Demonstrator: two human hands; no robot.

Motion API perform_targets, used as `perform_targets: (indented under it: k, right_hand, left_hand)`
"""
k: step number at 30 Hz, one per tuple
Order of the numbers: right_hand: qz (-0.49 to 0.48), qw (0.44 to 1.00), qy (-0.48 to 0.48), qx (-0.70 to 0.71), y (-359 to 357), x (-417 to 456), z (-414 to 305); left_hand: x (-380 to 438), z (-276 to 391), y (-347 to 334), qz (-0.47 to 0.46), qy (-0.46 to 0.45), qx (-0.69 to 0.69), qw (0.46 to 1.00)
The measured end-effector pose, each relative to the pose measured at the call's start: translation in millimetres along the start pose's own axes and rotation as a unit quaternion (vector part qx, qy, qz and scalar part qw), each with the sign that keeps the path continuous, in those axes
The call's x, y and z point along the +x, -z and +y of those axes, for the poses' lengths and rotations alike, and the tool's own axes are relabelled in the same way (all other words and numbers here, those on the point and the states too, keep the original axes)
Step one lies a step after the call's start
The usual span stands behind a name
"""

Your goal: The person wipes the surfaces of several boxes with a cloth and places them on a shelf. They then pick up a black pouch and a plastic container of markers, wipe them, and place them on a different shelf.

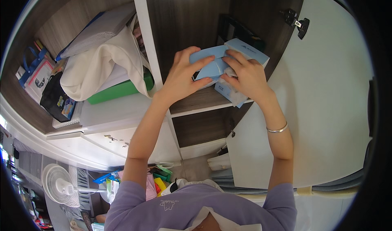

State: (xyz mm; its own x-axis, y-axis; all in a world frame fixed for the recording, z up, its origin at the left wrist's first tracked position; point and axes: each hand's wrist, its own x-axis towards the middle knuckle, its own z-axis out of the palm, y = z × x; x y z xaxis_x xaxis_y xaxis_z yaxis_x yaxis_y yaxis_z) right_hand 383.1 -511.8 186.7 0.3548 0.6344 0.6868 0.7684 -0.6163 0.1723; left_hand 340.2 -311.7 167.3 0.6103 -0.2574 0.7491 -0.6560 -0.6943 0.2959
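Both hands are at a light-blue cardboard box (209, 53) inside an open cupboard compartment. My left hand (183, 74) grips its left side, thumb low and fingers over the top. Along the right end, the fingers of my right hand (248, 74) press on the flaps. The box's inside is mostly hidden. Crumpled whitish translucent wrapping (237, 96) hangs below my right palm. Just behind that hand stands a second light-blue box (246, 50) bearing writing, partly covered by my fingers.
The white cupboard door (324, 93) stands open at right, its black hinge (300, 24) above. A dark framed object (232, 28) is at the back. At left, a shelf holds cream cloth (104, 62), a green box (119, 91) and a black pouch (58, 99). Lower left is a white fan (59, 183).
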Motion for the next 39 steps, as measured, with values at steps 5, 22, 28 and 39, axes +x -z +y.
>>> perform_targets:
  k: [5,22,28,39]
  right_hand:
    - [0.021,0.999,-0.019,0.039,4,2,-5]
    - [0.017,0.998,0.022,-0.048,-7,0,-7]
    - [0.036,0.999,0.025,-0.011,-6,4,-8]
    - [0.106,0.994,-0.034,0.006,-24,-8,-8]
  left_hand:
    - [-4,2,6,-0.016,-0.018,0.031,0.999]
    - [-9,4,10,-0.011,-0.078,0.178,0.981]
    - [-12,3,12,-0.025,-0.081,0.214,0.973]
    - [-11,-3,8,-0.033,-0.092,0.231,0.968]
